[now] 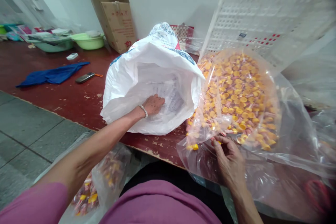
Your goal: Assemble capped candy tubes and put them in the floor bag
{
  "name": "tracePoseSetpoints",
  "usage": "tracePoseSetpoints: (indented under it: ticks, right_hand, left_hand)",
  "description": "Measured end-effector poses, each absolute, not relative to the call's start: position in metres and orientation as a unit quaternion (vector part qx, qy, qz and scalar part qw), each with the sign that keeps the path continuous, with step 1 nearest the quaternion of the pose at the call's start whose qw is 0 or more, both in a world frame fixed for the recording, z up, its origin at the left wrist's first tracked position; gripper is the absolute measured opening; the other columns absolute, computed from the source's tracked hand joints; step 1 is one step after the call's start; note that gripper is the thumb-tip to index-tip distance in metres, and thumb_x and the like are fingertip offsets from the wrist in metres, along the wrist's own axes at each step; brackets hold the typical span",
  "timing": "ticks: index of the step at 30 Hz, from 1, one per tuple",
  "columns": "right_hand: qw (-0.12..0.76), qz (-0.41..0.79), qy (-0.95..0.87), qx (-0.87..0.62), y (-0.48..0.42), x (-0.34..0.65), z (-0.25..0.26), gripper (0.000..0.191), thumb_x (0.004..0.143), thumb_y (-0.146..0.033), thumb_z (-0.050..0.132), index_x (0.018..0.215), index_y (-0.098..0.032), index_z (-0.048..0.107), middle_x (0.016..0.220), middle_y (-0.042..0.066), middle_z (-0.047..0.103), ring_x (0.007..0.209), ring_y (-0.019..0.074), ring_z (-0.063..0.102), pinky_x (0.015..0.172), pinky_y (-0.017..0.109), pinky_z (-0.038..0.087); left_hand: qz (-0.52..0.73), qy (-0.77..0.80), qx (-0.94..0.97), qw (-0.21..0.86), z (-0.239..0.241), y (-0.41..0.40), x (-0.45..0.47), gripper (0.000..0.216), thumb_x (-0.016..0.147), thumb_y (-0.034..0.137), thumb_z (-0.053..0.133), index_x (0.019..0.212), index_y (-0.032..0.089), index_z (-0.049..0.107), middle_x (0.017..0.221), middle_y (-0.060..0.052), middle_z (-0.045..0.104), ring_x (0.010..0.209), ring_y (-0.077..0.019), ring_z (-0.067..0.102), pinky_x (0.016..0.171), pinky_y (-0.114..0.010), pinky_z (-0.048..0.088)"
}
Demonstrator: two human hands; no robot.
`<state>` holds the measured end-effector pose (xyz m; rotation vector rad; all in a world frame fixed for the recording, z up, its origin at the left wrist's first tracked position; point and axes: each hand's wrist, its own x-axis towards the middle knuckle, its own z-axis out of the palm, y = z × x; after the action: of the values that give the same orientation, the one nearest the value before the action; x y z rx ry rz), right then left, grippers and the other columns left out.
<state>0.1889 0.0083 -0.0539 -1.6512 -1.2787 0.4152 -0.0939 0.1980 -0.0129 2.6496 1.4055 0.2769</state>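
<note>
My left hand [154, 104], with a beaded bracelet on the wrist, reaches into the wide mouth of a white woven sack [118, 80]. Its fingers are curled down over clear, see-through pieces [170, 94] at the bottom, too blurred to name. Whatever those fingers hold is hidden. To the right, a large clear plastic bag [295, 112] lies full of small yellow-capped pieces [236, 91] with red-patterned bodies. At the front edge of that bag, my right hand [231, 157] pinches one small red-patterned piece [213, 141] between thumb and fingers.
Behind the sack stand an open cardboard box [119, 24] and a white plastic crate [262, 14]. Leftward on the red table [99, 108] lie a blue cloth [52, 75], a phone [85, 77] and basins [88, 41]. Another bag of capped pieces [86, 196] sits below the table edge.
</note>
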Motion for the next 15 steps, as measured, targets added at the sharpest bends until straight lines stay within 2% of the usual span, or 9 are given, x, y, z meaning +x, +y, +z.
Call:
tracePoseSetpoints:
  ticks: [2,4,8,11,15]
  right_hand:
    - [0.533,0.174,-0.505,-0.656,-0.005,0.182,-0.037,0.028,0.081,-0.043,0.06,0.096,-0.02,0.064,0.098,0.007,0.067,0.09,0.0204,0.063,0.083,0.038,0.05]
    - [0.593,0.22,-0.474,-0.613,-0.017,0.169,-0.019,0.027,0.079,-0.037,0.064,0.1,-0.021,0.062,0.095,0.006,0.068,0.083,0.0177,0.065,0.075,0.033,0.053]
    - [0.655,0.27,-0.476,-0.521,-0.02,0.135,0.01,0.024,0.077,-0.026,0.068,0.1,-0.021,0.06,0.094,0.004,0.069,0.082,0.0146,0.066,0.073,0.028,0.055]
    - [0.618,0.263,-0.539,-0.508,-0.012,0.114,0.013,0.023,0.08,-0.026,0.066,0.102,-0.022,0.06,0.097,0.004,0.069,0.081,0.014,0.065,0.074,0.029,0.054]
    - [0.514,0.234,-0.644,-0.516,-0.009,0.105,0.011,0.024,0.082,-0.029,0.064,0.104,-0.023,0.058,0.095,0.003,0.069,0.077,0.014,0.064,0.072,0.03,0.053]
  left_hand:
    - [0.11,0.465,0.876,0.072,-0.005,0.184,-0.098,0.017,0.079,0.013,0.052,0.096,0.014,0.056,0.088,-0.009,0.062,0.094,-0.0241,0.055,0.087,-0.038,0.041]
    - [0.148,0.454,0.873,0.101,0.005,0.16,-0.101,0.02,0.085,0.02,0.05,0.104,0.015,0.053,0.094,-0.007,0.062,0.09,-0.0194,0.058,0.084,-0.032,0.043]
    - [0.255,0.397,0.841,0.264,0.025,0.095,-0.1,0.025,0.087,0.028,0.054,0.11,0.017,0.055,0.096,-0.004,0.063,0.085,-0.0138,0.059,0.078,-0.024,0.044]
    - [0.251,0.367,0.8,0.403,0.03,0.054,-0.091,0.024,0.085,0.028,0.057,0.107,0.017,0.059,0.093,-0.003,0.062,0.083,-0.0135,0.057,0.076,-0.024,0.044]
    - [0.272,0.335,0.686,0.586,0.023,0.027,-0.076,0.022,0.084,0.027,0.058,0.103,0.015,0.06,0.094,-0.004,0.061,0.088,-0.0152,0.056,0.08,-0.027,0.045]
